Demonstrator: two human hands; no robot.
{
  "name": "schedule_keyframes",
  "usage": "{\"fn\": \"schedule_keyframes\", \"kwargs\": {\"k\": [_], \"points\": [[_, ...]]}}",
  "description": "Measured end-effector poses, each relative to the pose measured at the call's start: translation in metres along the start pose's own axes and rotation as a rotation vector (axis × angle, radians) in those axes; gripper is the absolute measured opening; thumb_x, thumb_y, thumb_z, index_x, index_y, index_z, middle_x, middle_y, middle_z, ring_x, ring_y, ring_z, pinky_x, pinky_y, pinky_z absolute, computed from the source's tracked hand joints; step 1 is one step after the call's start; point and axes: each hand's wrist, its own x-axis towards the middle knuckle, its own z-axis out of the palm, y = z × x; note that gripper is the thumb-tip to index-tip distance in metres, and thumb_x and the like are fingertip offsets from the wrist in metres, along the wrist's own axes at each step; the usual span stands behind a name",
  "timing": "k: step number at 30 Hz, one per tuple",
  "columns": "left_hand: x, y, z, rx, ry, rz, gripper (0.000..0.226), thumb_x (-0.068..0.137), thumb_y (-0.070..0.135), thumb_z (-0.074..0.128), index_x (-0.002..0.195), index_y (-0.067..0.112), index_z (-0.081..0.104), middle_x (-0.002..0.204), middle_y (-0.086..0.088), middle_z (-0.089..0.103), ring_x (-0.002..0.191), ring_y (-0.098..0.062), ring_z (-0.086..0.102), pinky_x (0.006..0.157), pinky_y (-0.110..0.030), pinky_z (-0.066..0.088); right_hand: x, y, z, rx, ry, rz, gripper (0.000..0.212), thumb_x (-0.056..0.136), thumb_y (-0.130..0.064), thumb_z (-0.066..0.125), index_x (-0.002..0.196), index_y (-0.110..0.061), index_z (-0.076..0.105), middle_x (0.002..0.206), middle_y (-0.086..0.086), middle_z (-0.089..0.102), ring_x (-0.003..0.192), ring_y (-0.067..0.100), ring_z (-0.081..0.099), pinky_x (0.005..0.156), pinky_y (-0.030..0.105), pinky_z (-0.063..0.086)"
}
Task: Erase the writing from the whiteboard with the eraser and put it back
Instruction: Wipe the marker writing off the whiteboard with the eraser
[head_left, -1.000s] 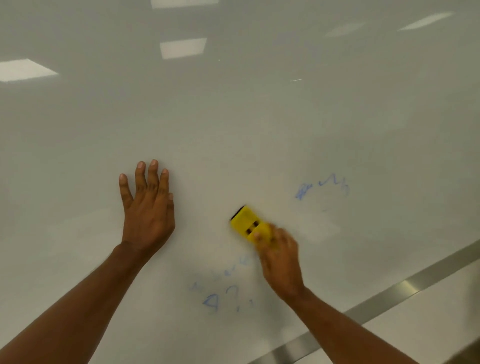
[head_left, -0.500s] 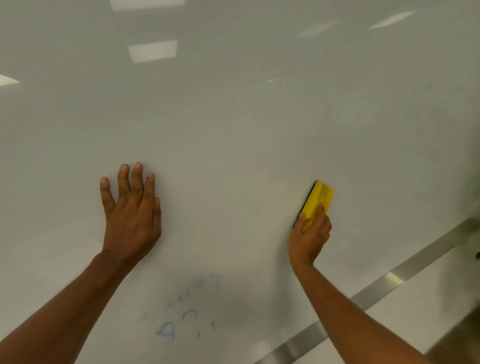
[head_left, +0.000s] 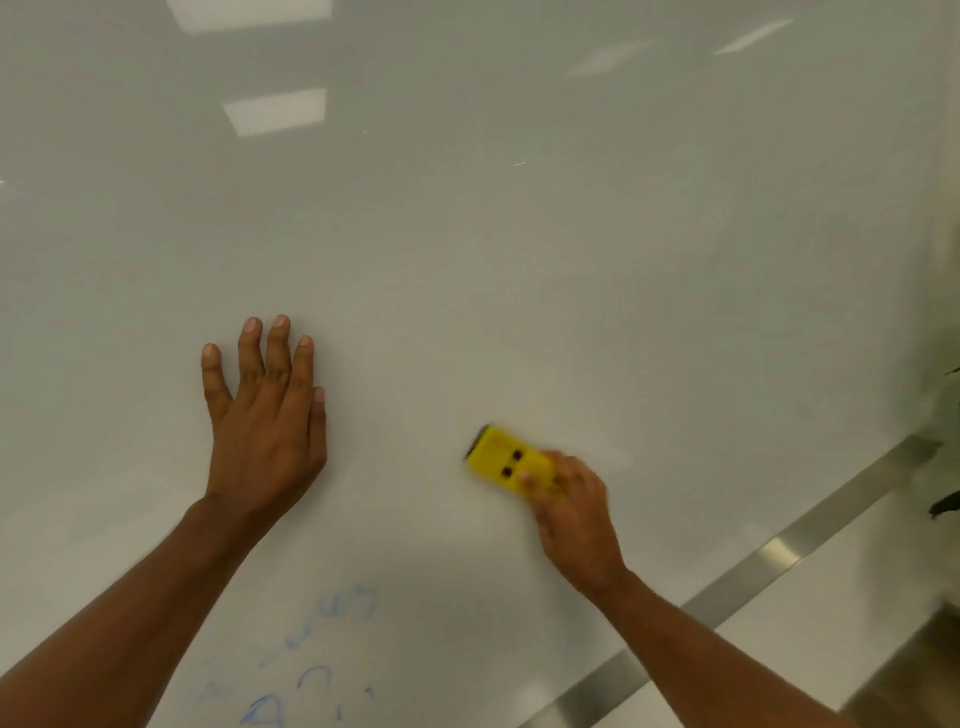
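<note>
Since half a second earlier, the right hand has carried the yellow eraser down and to the left across the whiteboard, turning it from upright to slanted; the blue marks once at centre right are gone. Nearest the viewer, faint blue writing survives at the lower edge of the board, between the two forearms, partly smeared and not legible. Next outward, the right hand's fingers curl over the eraser's near end, clamping it against the board; motion blur hides the exact finger placement. Left hand lies flat on the board, fingers spread and holding nothing, apparently as a brace. A metal rail runs diagonally at lower right. Farther up, the board shows only reflected ceiling lights. Judged progress: the upper region is clean; the lower blue remnant remains to be wiped, and the eraser has yet to be returned to its place.
</note>
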Motion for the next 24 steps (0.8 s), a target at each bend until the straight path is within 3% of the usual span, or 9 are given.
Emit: {"fn": "schedule_keyframes", "kwargs": {"k": [4, 7, 9, 11, 14, 16, 18, 21, 24], "points": [[0.001, 0.003, 0.002, 0.016, 0.006, 0.014, 0.057, 0.103, 0.025, 0.028, 0.155, 0.002, 0.021, 0.165, -0.018, 0.012, 0.154, -0.035, 0.002, 0.12, -0.06, -0.007, 0.0, -0.019, 0.008, 0.188, 0.317, 0.998, 0.049, 0.098, -0.016, 0.056, 0.144, -0.009, 0.042, 0.135, 0.026, 0.049, 0.122, 0.046, 0.046, 0.103, 0.053, 0.039], [0.001, 0.003, 0.002, 0.017, 0.016, 0.014, 0.057, 0.103, 0.025, 0.029, 0.155, 0.003, 0.02, 0.165, -0.017, 0.011, 0.154, -0.035, 0.003, 0.12, -0.059, -0.008, 0.017, -0.041, 0.009, 0.283, 0.389, 1.229, 0.053, 0.095, -0.011, 0.061, 0.144, -0.002, 0.041, 0.132, 0.031, 0.049, 0.122, 0.051, 0.046, 0.102, 0.054, 0.036], [0.001, 0.002, 0.002, 0.016, 0.02, 0.017, 0.057, 0.103, 0.024, 0.03, 0.155, 0.003, 0.02, 0.165, -0.017, 0.011, 0.154, -0.035, 0.003, 0.12, -0.059, -0.008, 0.026, -0.055, 0.007, 0.288, 0.38, 1.164, 0.052, 0.096, -0.014, 0.06, 0.143, -0.003, 0.042, 0.133, 0.029, 0.049, 0.121, 0.048, 0.046, 0.101, 0.052, 0.037], [0.0, 0.002, 0.003, 0.016, 0.024, 0.025, 0.057, 0.103, 0.023, 0.031, 0.155, 0.003, 0.02, 0.165, -0.018, 0.011, 0.154, -0.036, 0.005, 0.121, -0.059, -0.006, 0.027, -0.073, 0.007, 0.256, 0.322, 0.95, 0.049, 0.098, -0.021, 0.058, 0.143, -0.01, 0.044, 0.137, 0.024, 0.048, 0.123, 0.042, 0.045, 0.102, 0.049, 0.039], [-0.004, -0.001, 0.002, 0.018, 0.018, 0.03, 0.056, 0.103, 0.022, 0.032, 0.154, 0.002, 0.023, 0.165, -0.019, 0.012, 0.153, -0.037, 0.006, 0.122, -0.058, -0.002, 0.014, -0.092, 0.01, 0.197, 0.125, 0.39, 0.051, 0.098, -0.029, 0.055, 0.147, -0.027, 0.041, 0.142, 0.017, 0.045, 0.122, 0.037, 0.048, 0.1, 0.046, 0.042], [-0.009, -0.004, 0.0, 0.027, 0.008, 0.021, 0.055, 0.103, 0.023, 0.032, 0.153, 0.001, 0.026, 0.164, -0.021, 0.014, 0.153, -0.037, 0.007, 0.122, -0.058, 0.001, 0.003, -0.09, 0.012, 0.13, -0.032, -0.049, 0.061, 0.094, -0.021, 0.06, 0.148, -0.037, 0.037, 0.141, 0.012, 0.045, 0.115, 0.036, 0.052, 0.094, 0.044, 0.045], [-0.016, -0.01, -0.002, 0.033, 0.003, 0.015, 0.054, 0.103, 0.022, 0.033, 0.152, 0.001, 0.028, 0.164, -0.022, 0.015, 0.153, -0.037, 0.007, 0.122, -0.058, 0.003, 0.001, -0.079, 0.011, 0.062, -0.134, -0.339, 0.066, 0.09, -0.015, 0.061, 0.146, -0.042, 0.039, 0.14, 0.009, 0.047, 0.113, 0.032, 0.052, 0.092, 0.041, 0.044], [-0.034, -0.024, -0.008, 0.035, 0.015, -0.003, 0.056, 0.103, 0.022, 0.034, 0.154, 0.002, 0.025, 0.164, -0.021, 0.011, 0.153, -0.038, 0.007, 0.122, -0.058, 0.002, 0.022, -0.065, 0.006, 0.079, -0.074, -0.318, 0.058, 0.092, -0.019, 0.061, 0.144, -0.04, 0.044, 0.135, 0.01, 0.053, 0.113, 0.033, 0.051, 0.092, 0.042, 0.042], [-0.059, -0.042, -0.018, 0.043, 0.003, -0.055, 0.058, 0.103, 0.023, 0.034, 0.155, 0.002, 0.021, 0.165, -0.022, 0.008, 0.153, -0.039, 0.005, 0.123, -0.056, -0.001, 0.048, -0.063, 0.003, 0.187, 0.132, 0.17, 0.059, 0.095, -0.023, 0.061, 0.148, -0.031, 0.038, 0.135, 0.015, 0.047, 0.116, 0.039, 0.049, 0.096, 0.049, 0.046]]}}
